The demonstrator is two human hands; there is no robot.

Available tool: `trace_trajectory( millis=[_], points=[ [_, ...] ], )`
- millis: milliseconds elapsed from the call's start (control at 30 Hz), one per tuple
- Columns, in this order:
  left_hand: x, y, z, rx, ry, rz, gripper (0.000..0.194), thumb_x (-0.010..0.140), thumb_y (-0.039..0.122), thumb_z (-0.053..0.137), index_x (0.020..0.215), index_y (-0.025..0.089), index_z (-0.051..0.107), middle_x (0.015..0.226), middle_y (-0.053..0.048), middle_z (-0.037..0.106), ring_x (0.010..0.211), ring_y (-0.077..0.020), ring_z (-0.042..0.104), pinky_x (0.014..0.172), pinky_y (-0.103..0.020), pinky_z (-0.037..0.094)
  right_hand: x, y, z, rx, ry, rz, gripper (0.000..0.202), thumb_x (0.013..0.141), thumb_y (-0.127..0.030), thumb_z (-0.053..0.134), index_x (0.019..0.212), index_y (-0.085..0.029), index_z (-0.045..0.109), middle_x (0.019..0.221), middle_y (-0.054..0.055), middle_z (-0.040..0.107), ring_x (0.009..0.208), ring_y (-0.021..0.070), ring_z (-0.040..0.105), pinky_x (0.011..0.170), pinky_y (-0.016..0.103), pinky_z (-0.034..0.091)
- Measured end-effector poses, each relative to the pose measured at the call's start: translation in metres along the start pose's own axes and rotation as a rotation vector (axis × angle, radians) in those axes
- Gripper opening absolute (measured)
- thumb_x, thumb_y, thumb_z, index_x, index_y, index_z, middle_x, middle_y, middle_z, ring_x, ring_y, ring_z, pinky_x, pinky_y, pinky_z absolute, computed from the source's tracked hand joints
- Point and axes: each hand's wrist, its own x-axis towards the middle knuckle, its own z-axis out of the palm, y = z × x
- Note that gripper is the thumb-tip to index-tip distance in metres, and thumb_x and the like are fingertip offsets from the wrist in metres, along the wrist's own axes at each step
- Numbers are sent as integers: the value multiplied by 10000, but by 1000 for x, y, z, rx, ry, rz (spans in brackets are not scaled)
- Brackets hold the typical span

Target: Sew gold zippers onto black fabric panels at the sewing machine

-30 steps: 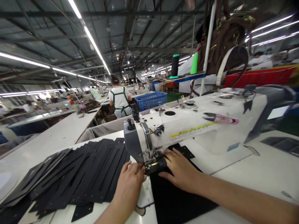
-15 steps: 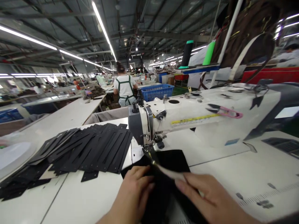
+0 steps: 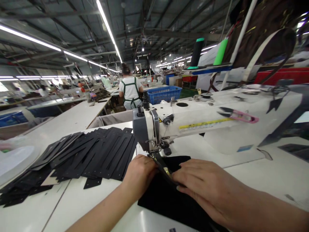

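Observation:
A piece of black fabric (image 3: 164, 201) lies under the head of a white sewing machine (image 3: 193, 120). Along it runs a dark zipper (image 3: 160, 164) with a gold-coloured slider (image 3: 167, 172), its far end leading to the presser foot (image 3: 153, 154). Close in front of the foot, my left hand (image 3: 142, 170) is closed, its fingertips pinching the fabric's edge by the zipper. My right hand (image 3: 205, 183) grips the zipper just right of the slider, thumb below and fingers on top. The fingers partly cover the zipper's near end.
Black slotted pieces (image 3: 96, 153) are fanned out on the table at left. Pink-handled thread snips (image 3: 243, 115) rest on the machine arm. Black (image 3: 196, 53) and green (image 3: 220, 52) thread cones stand behind. A co-worker (image 3: 130, 88) stands beyond, beside a blue basket (image 3: 164, 94).
My left hand has moved up closer to the presser foot. A pale strip in my right hand is gone from sight; that hand now lies over the zipper, and the fabric has turned.

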Motion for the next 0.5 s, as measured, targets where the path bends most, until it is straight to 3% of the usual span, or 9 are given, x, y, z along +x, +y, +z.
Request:
trace_trajectory(
  millis=[133, 300, 500],
  points=[
    [-6, -3, 6, 68, -7, 5, 137, 783, 73, 486, 762, 162, 588, 740, -46, 641, 693, -183, 598, 647, -308, 480, -4, -9, 5, -104, 67, -54, 291, 860, -92, 336, 902, -169, 613, 735, 81, 653, 697, 186, 606, 727, 325, 489],
    [-10, 1, 5, 177, 2, 43, 181, 795, 87, 427, 732, 164, 578, 726, -65, 637, 691, -210, 601, 622, -345, 487, -7, -11, 12, -229, 86, -62, 348, 843, -49, 292, 835, -139, 629, 724, 80, 659, 672, 172, 598, 704, 323, 502],
    [-1, 8, -3, 101, 116, 258, 231, 877, 151, 350, 858, 164, 580, 782, -71, 655, 764, -189, 623, 720, -315, 503, -8, -9, 29, -347, 224, -85, 328, 807, -44, 331, 757, -130, 643, 731, 68, 659, 628, 176, 582, 715, 343, 516]
  ],
)
